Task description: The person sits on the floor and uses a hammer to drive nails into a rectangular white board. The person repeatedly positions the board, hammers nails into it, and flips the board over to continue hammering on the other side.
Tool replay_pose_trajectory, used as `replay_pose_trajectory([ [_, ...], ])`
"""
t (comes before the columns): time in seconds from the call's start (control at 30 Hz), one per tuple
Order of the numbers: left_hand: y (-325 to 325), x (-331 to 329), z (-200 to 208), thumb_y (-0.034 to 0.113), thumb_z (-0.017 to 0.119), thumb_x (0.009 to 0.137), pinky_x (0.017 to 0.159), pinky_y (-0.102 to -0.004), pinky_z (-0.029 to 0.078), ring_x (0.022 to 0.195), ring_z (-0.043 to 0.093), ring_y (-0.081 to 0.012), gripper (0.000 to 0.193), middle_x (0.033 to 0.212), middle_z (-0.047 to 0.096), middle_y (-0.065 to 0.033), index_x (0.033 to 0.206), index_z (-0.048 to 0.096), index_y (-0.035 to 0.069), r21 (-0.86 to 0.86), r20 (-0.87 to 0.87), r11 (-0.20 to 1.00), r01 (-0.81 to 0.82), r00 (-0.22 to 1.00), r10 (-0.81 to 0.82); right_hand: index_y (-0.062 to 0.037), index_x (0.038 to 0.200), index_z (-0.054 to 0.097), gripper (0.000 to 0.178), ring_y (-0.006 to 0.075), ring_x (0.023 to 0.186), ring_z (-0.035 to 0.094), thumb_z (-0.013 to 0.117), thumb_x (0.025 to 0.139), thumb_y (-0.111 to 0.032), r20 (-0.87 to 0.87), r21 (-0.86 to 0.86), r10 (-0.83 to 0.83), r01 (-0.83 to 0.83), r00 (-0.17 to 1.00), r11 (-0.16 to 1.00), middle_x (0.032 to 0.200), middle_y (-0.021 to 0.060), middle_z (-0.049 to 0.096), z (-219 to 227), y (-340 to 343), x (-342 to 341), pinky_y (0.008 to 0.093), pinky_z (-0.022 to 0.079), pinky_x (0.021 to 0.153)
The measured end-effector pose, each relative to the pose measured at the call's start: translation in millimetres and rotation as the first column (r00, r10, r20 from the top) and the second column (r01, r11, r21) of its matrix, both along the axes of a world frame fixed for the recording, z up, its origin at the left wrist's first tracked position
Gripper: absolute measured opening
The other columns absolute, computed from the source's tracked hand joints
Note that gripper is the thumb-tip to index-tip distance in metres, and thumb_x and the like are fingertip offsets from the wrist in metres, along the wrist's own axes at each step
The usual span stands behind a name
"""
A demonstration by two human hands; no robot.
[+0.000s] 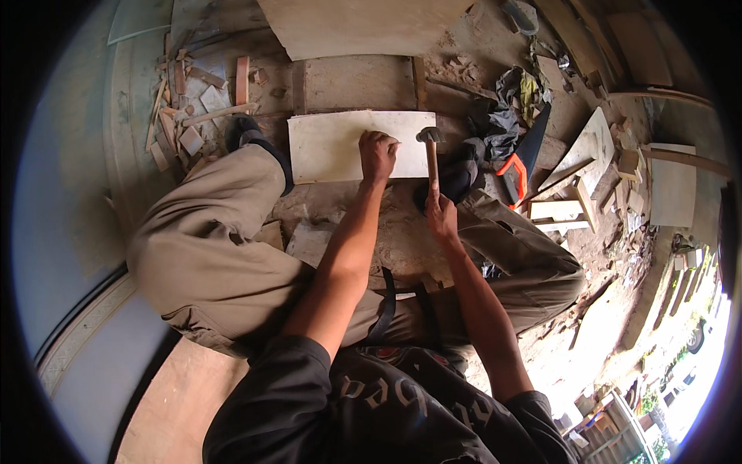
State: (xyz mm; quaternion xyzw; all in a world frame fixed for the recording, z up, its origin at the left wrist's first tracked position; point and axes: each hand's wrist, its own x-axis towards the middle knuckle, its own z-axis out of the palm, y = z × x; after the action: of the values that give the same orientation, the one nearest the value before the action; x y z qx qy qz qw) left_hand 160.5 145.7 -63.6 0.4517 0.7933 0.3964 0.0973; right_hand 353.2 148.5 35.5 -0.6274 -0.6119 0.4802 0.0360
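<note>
A pale rectangular board (325,151) lies between my feet, its long side running left to right. My left hand (377,156) is on its middle, fingers curled together in a pinch; whatever is between them is too small to make out. A hammer (432,164) with a wooden handle is gripped low down by my right hand (442,218). Its dark metal head is by the board's right edge, to the right of my left fingers; I cannot tell whether it touches the board.
Beyond the board lie a wooden frame (418,81) and a larger panel (355,27). Wood offcuts (179,77) are heaped at the far left. A handsaw (516,176) with an orange handle lies right of my foot, beside a black plastic bag (498,116) and more scraps (556,210).
</note>
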Motion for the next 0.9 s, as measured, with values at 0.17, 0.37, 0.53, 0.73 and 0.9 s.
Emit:
replay_pose_trajectory([
  [0.17, 10, -6, 2, 0.009, 0.071, 0.078, 0.081, -0.0419, 0.046, 0.079, 0.062, -0.0334, 0.007, 0.083, 0.067, -0.0140, 0.079, 0.068, 0.002, 0.169, 0.249, 0.948, -0.268, 0.943, 0.222, 0.0010, 0.070, 0.055, 0.077, 0.0162, 0.059, 0.049, 0.034, 0.092, -0.070, 0.005, -0.027, 0.019, -0.019, 1.000, 0.999, 0.059, 0.0069, 0.050, 5, 0, -4, 0.0342, 0.041, 0.056],
  [0.37, 3, -13, 6, 0.012, 0.071, 0.079, 0.079, -0.0411, 0.046, 0.085, 0.059, -0.0325, 0.011, 0.083, 0.065, -0.0138, 0.081, 0.069, 0.002, 0.146, 0.149, 0.989, -0.001, 0.989, -0.021, 0.0078, 0.073, 0.056, 0.080, 0.0290, 0.062, 0.054, 0.033, 0.093, -0.067, -0.030, -0.012, -0.002, 0.001, 1.000, 1.000, 0.061, 0.0189, 0.053, 8, 1, -3, 0.0435, 0.045, 0.064],
  [0.53, 0, -16, 3, 0.011, 0.072, 0.076, 0.080, -0.0418, 0.045, 0.083, 0.058, -0.0331, 0.011, 0.080, 0.063, -0.0140, 0.081, 0.068, 0.002, 0.157, 0.097, 0.986, 0.058, 0.992, -0.074, 0.0021, 0.071, 0.057, 0.076, 0.0182, 0.060, 0.052, 0.037, 0.092, -0.068, -0.009, -0.046, -0.037, 0.036, 0.999, 0.998, 0.060, 0.0085, 0.052, 1, 3, 4, 0.0351, 0.042, 0.057],
  [0.73, 1, -14, -2, 0.011, 0.073, 0.075, 0.087, -0.0433, 0.042, 0.085, 0.056, -0.0326, 0.010, 0.081, 0.062, -0.0124, 0.082, 0.069, 0.004, 0.108, 0.076, 0.990, 0.091, 0.992, -0.099, 0.0038, 0.073, 0.058, 0.076, 0.0248, 0.061, 0.055, 0.036, 0.093, -0.066, 0.015, -0.004, -0.028, 0.028, 1.000, 1.000, 0.061, 0.0142, 0.054, -3, 4, 4, 0.0391, 0.044, 0.060],
  [0.9, 2, -13, -9, 0.011, 0.072, 0.076, 0.089, -0.0437, 0.042, 0.088, 0.056, -0.0331, 0.010, 0.082, 0.062, -0.0133, 0.082, 0.069, 0.003, 0.126, 0.027, 0.988, 0.085, 0.996, -0.089, 0.0051, 0.074, 0.057, 0.077, 0.0312, 0.063, 0.057, 0.034, 0.093, -0.066, 0.019, 0.022, 0.021, -0.022, 1.000, 1.000, 0.061, 0.0186, 0.054, 2, 2, 1, 0.0427, 0.045, 0.063],
])
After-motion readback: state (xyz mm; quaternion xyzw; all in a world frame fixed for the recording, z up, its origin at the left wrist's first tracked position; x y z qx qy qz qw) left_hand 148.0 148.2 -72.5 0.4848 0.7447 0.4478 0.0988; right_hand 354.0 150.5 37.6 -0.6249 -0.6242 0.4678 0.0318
